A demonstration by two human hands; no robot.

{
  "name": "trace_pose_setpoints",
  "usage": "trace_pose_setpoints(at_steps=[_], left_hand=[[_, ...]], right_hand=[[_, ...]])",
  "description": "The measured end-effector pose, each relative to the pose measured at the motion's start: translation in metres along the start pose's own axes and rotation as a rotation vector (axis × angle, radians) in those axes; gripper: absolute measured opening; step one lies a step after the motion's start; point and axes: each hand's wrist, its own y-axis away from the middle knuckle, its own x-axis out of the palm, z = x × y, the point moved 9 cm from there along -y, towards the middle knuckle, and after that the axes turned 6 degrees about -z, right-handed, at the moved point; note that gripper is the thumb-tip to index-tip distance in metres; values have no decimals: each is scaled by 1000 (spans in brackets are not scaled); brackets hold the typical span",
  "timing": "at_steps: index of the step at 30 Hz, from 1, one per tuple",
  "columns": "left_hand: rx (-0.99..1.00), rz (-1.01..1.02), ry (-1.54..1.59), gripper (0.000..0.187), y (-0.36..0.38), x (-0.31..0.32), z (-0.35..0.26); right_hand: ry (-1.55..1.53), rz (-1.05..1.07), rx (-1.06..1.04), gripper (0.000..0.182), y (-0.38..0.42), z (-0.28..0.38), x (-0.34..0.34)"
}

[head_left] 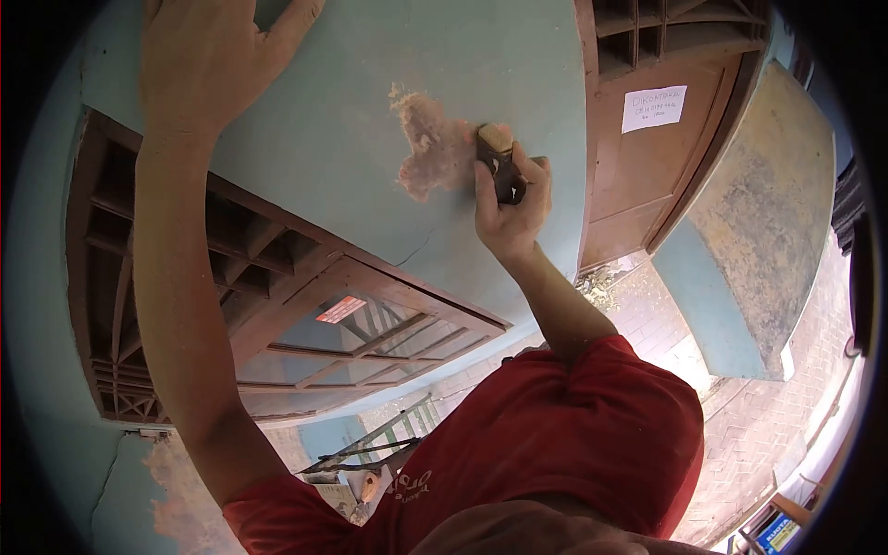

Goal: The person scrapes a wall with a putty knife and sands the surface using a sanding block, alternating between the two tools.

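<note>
My right hand [510, 205] grips a small scraper [499, 159] with a dark handle and a pale blade end, pressed against the blue-green wall [342, 120]. Just left of the blade lies a bare pinkish patch [430, 153] where the paint is gone. My left hand [208, 55] rests flat on the same wall, higher and to the left, fingers spread and holding nothing. Both of my arms reach out from red sleeves.
A brown wooden window frame [277, 305] with glass panes and a lattice sits below the wall. A brown door [647, 157] with a white paper note [653, 107] stands to the right. Brick paving [758, 416] and a ladder [379, 439] lie below.
</note>
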Motion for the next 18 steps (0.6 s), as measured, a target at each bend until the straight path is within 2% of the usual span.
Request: trace_pose_setpoints(at_steps=[2, 3, 4, 6, 9, 11, 13, 14, 15, 16, 17, 18], left_hand=[[130, -114, -122, 62, 4, -4, -15], [123, -110, -108, 62, 3, -4, -19], [81, -71, -137, 61, 0, -4, -19], [38, -38, -159, 59, 3, 4, -15], [103, -187, -69, 57, 5, -4, -12], [89, -111, -130, 54, 2, -1, -13], [90, -180, -92, 54, 2, -4, -15], [91, -230, -43, 53, 4, -7, -17], [87, -228, -35, 53, 5, -4, -13], [108, -207, -104, 53, 5, 2, -8], [133, -181, -171, 54, 7, 6, -7], [132, -180, -169, 54, 7, 7, -8]], right_hand=[[36, -43, -50, 48, -76, 15, 26], [8, -62, -37, 46, -109, 16, 39], [8, -85, -155, 47, -139, 27, 48], [61, -123, -194, 44, -143, 31, 52], [158, -36, -61, 44, -60, 15, 15], [147, 28, -29, 47, 6, -4, -10], [83, 21, -3, 49, 5, -11, -11], [107, -6, -45, 48, -27, -7, 1], [164, -48, 2, 47, -72, 10, 16], [201, -91, -117, 48, -111, 23, 30], [132, -70, -44, 50, -139, 25, 42], [-240, 723, -253, 58, -163, 40, 43]])
